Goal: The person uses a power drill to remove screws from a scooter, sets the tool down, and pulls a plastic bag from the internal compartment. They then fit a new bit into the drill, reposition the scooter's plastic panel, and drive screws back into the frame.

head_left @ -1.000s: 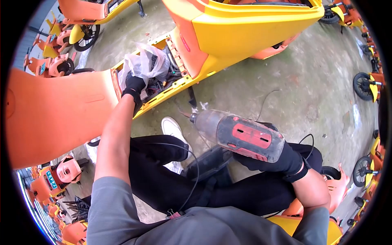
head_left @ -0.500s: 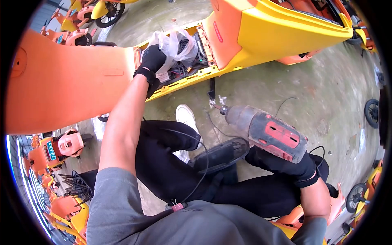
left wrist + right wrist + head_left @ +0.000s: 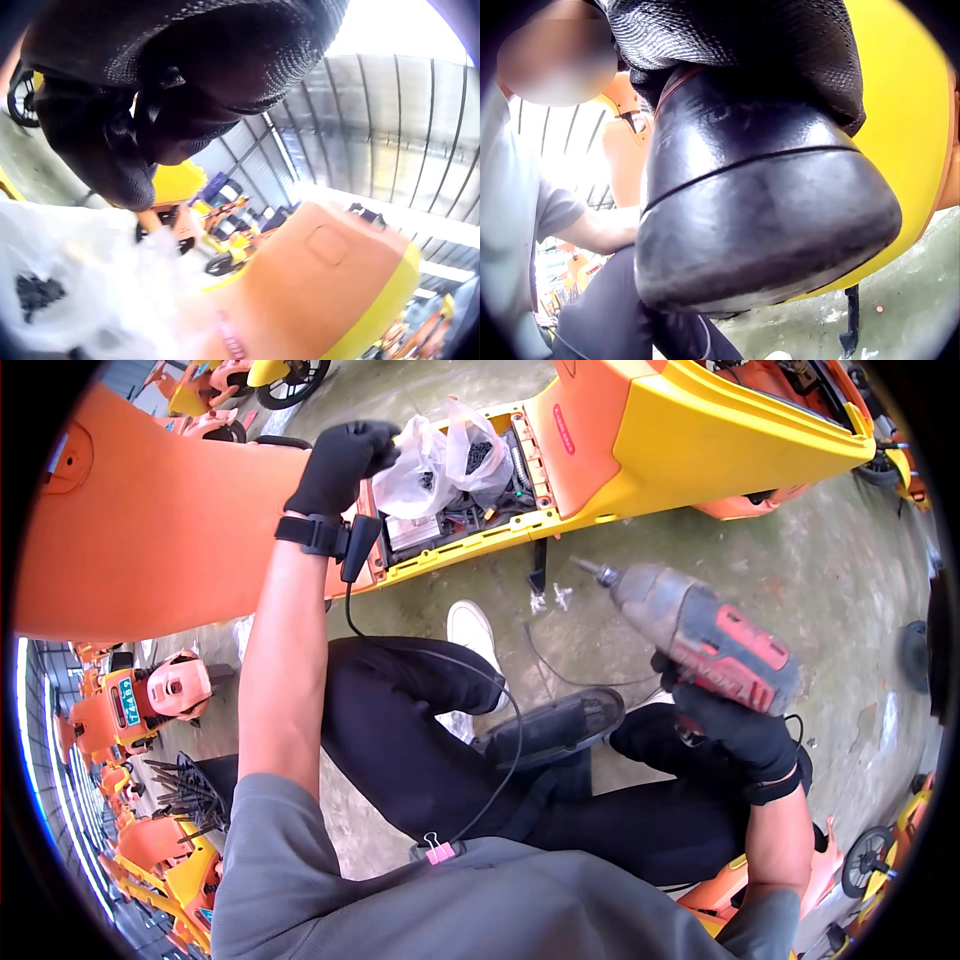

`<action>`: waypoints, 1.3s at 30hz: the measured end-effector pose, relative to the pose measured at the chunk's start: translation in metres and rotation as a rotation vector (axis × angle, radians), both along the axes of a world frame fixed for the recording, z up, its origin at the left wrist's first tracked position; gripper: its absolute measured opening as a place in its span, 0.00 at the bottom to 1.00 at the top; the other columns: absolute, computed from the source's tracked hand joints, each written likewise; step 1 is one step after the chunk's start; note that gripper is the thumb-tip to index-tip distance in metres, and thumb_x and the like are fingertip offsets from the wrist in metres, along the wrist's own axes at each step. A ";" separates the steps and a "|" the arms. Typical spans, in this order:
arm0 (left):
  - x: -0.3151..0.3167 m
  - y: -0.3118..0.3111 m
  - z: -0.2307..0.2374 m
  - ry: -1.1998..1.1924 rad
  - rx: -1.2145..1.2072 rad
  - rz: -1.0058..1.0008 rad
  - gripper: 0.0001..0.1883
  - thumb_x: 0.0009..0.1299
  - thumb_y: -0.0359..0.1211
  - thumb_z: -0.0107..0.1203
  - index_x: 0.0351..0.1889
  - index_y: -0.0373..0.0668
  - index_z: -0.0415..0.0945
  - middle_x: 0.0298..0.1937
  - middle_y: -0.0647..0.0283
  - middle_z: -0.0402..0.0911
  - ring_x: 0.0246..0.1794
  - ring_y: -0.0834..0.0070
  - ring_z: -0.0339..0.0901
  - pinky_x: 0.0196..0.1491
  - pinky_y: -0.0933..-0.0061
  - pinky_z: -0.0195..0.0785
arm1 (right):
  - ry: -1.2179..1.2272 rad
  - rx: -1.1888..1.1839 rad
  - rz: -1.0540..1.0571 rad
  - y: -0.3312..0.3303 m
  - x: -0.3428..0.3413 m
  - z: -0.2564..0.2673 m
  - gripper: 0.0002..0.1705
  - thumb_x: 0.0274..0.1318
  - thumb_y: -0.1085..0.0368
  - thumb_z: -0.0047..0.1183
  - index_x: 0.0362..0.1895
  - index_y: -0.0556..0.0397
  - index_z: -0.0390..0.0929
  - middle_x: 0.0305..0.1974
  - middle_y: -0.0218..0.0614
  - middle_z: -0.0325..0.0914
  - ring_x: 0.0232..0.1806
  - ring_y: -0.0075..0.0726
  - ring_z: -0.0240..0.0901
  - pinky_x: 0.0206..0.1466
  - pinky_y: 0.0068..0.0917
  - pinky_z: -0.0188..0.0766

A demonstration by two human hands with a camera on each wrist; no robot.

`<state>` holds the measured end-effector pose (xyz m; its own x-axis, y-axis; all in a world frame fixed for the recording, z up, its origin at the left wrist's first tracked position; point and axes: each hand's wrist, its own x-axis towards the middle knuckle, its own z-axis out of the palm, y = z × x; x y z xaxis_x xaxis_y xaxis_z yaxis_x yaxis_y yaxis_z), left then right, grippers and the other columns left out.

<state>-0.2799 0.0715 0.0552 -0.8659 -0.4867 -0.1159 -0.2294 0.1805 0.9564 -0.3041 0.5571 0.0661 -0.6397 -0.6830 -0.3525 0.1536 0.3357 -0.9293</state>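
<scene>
My gloved left hand (image 3: 345, 465) is raised beside two clear plastic bags (image 3: 415, 472) of small black pieces, its fingers curled and the thumb drawn in. A small glint shows between the fingers in the left wrist view; I cannot tell whether they hold something. The bags sit in the open floor bay of an orange and yellow scooter (image 3: 680, 445), over wiring and a silvery box (image 3: 412, 532). In my gloved right hand (image 3: 735, 725) is a worn black and red impact driver (image 3: 700, 630), gripped by its handle, bit toward the scooter. The right wrist view shows its black base (image 3: 772, 217) close up.
A long black cover (image 3: 555, 725) lies on the concrete floor by my white shoe (image 3: 472, 632). A black stand leg (image 3: 538, 565) juts from the scooter's near side. Cables hang from my left wrist. More scooters (image 3: 125, 705) stand around, and a bundle of dark rods (image 3: 190, 790) is at left.
My left hand has come out of the bags and lifted up and left; both bags now show more fully. The driver has risen and tilted, its bit swinging toward the scooter. The head view has shifted.
</scene>
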 end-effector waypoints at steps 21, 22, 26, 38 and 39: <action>0.006 0.175 0.043 -0.027 0.400 -0.506 0.12 0.71 0.28 0.49 0.49 0.33 0.76 0.34 0.63 0.80 0.30 0.82 0.76 0.36 0.82 0.70 | -0.171 -0.283 -0.087 -0.010 -0.008 0.018 0.33 0.43 0.59 0.65 0.54 0.57 0.70 0.45 0.38 0.75 0.42 0.31 0.73 0.43 0.28 0.71; 0.007 0.175 0.043 -0.021 0.409 -0.523 0.12 0.71 0.28 0.48 0.49 0.33 0.76 0.34 0.63 0.80 0.30 0.82 0.77 0.36 0.83 0.70 | -0.171 -0.283 -0.086 -0.010 -0.008 0.018 0.33 0.43 0.59 0.65 0.54 0.57 0.70 0.45 0.38 0.75 0.42 0.31 0.73 0.43 0.28 0.71; 0.007 0.178 0.045 -0.047 0.411 -0.523 0.12 0.72 0.29 0.48 0.48 0.33 0.76 0.34 0.64 0.80 0.29 0.82 0.77 0.36 0.83 0.71 | -0.158 -0.286 -0.051 -0.010 -0.009 0.015 0.31 0.44 0.57 0.65 0.53 0.56 0.71 0.44 0.35 0.75 0.42 0.30 0.73 0.43 0.27 0.70; 0.008 0.177 0.044 -0.090 0.355 -0.557 0.11 0.73 0.34 0.49 0.43 0.35 0.76 0.31 0.65 0.80 0.26 0.82 0.76 0.31 0.83 0.69 | -0.141 -0.265 -0.054 -0.009 -0.007 0.017 0.31 0.46 0.57 0.64 0.54 0.56 0.71 0.45 0.35 0.75 0.42 0.29 0.72 0.43 0.27 0.70; 0.008 0.178 0.045 -0.087 0.361 -0.546 0.11 0.73 0.34 0.49 0.42 0.35 0.76 0.31 0.65 0.79 0.26 0.82 0.76 0.30 0.83 0.69 | -0.150 -0.259 -0.056 -0.009 -0.007 0.017 0.31 0.46 0.57 0.64 0.54 0.56 0.71 0.44 0.35 0.75 0.42 0.29 0.72 0.43 0.27 0.70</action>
<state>-0.2715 0.2493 0.0999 -0.9572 0.1023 -0.2706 -0.2754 -0.0357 0.9607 -0.3109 0.5480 0.0833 -0.6329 -0.7276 -0.2645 0.3071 0.0777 -0.9485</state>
